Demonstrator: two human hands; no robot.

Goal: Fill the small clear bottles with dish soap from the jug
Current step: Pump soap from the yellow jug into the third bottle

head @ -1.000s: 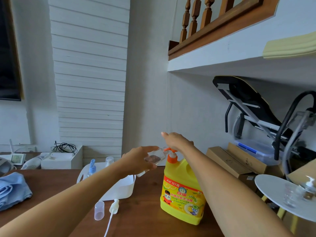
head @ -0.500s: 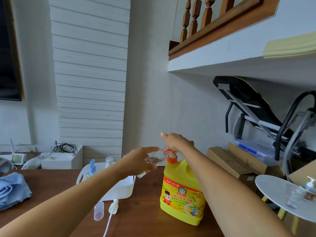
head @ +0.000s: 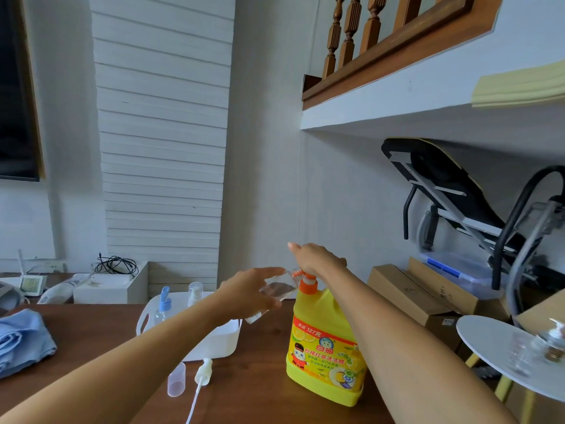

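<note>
Left hand [head: 244, 289] has the small clear plastic bottle [head: 276, 290] wrapped in fingers and thumb, tilted, its mouth tucked right up to the orange pump spout [head: 298, 273] of the big yellow dish soap jug [head: 325, 347]. Right hand [head: 318, 260] sits palm-down on top of the pump head, fingers loosely curled over it, gripping nothing else. The jug stands on the dark wooden table [head: 263, 377], at about five o'clock from the bottle.

That little bottle looks light and thin-walled, so a gentle hold around its middle seems best; squeeze hard and it may flex. Soap on the outside would make it slippery. The jug looks heavy and steady, fine to press down on without lifting.

At nine o'clock from the jug, a white plastic caddy [head: 220, 341] holds a blue-capped clear bottle [head: 162, 307]. Nearer the camera lie a loose translucent cap [head: 176, 379] and a white spray pump with its tube [head: 201, 370].
</note>
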